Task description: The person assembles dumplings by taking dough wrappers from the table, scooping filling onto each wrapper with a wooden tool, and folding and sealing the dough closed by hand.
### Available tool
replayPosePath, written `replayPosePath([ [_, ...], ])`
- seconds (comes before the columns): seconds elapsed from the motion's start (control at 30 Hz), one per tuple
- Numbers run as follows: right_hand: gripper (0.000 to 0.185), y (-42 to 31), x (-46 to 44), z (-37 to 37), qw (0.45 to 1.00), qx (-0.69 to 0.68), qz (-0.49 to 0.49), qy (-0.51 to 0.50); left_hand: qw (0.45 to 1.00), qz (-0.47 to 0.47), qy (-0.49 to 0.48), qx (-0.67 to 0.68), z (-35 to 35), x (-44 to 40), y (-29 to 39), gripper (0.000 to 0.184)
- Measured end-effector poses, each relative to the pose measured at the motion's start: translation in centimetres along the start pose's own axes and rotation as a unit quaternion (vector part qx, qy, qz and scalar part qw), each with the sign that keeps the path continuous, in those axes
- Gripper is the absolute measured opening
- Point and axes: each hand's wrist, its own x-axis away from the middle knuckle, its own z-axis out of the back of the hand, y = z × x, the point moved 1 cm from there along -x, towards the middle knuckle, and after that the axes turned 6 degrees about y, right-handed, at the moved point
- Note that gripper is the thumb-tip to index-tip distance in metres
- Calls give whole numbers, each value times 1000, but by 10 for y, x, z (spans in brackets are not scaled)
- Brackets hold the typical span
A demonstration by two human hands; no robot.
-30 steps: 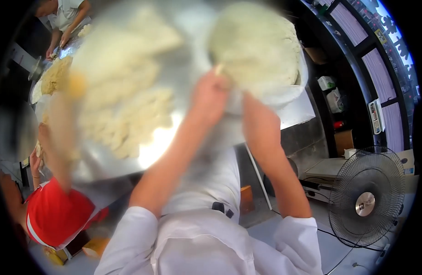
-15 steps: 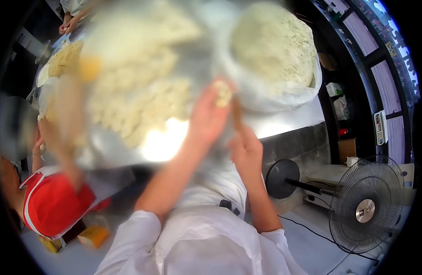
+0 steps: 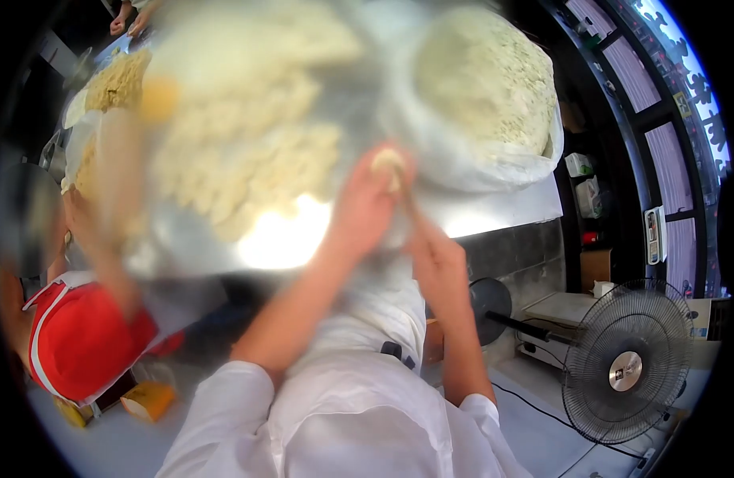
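My left hand [image 3: 365, 203] is cupped around a small, pale round piece of dough [image 3: 389, 166] and is partly blurred. A thin wooden stick [image 3: 409, 205] is in my right hand [image 3: 439, 259], its far end touching or very close to the dough. Both hands are over the front edge of the metal table [image 3: 510, 209]. Beyond them stands a large plastic-lined container [image 3: 482, 177] heaped with pale, crumbly filling [image 3: 494, 88]. Many small pale dough pieces [image 3: 255, 167] lie to the left, blurred by haze on the lens.
A person in a red cap [image 3: 88, 338] works at the left; another person's hands [image 3: 132, 20] show at the far left corner. A heap of tan filling [image 3: 118, 80] lies between them. A standing fan [image 3: 626, 370] and its cable are on the floor at right.
The speckled filling visible in my left hand before now shows as a smoother pale round. My right hand has moved slightly right and down with the stick. The view has shifted a little.
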Motion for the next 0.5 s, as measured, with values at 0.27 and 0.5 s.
replayPosePath([
  [0.27,43,13,-7,-8,986,116,107,58,997,33,14,69,0,-4,-5,40],
  [0.5,64,8,-11,-17,944,312,94,-50,996,13,89,23,-13,-2,-8,40],
])
